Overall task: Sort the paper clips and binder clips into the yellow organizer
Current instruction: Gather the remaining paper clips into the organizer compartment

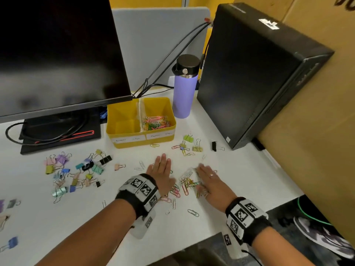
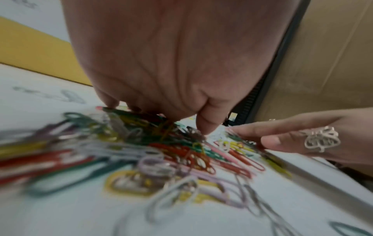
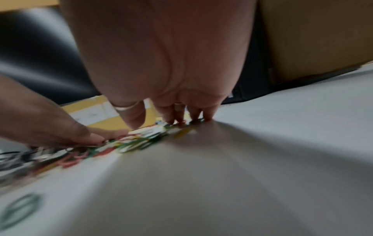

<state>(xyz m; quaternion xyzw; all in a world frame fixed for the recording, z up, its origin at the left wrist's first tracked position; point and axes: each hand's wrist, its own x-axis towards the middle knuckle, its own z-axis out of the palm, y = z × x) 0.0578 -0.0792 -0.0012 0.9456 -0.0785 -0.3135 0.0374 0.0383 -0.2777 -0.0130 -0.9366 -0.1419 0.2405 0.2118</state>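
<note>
A heap of coloured paper clips (image 1: 187, 184) lies on the white desk (image 1: 240, 169) between my two hands. My left hand (image 1: 161, 170) lies flat, fingers straight, on the heap's left side; its fingertips (image 2: 206, 127) touch the clips (image 2: 177, 151). My right hand (image 1: 208, 178) lies flat on the right side, fingertips (image 3: 171, 119) pressing clips (image 3: 131, 143). The yellow organizer (image 1: 141, 139) stands behind, with paper clips (image 1: 156, 122) in its right compartment and its left compartment (image 1: 124, 124) bare. Coloured binder clips (image 1: 76, 170) lie scattered at left; a few more binder clips (image 1: 189, 144) lie in front of the organizer.
A black monitor (image 1: 57, 54) on its stand fills the back left. A purple bottle (image 1: 184, 89) stands right of the organizer, a black computer tower (image 1: 255, 77) beyond it. Stray paper clips (image 1: 193, 213) lie near the desk's front edge. Cardboard (image 1: 317, 131) stands at right.
</note>
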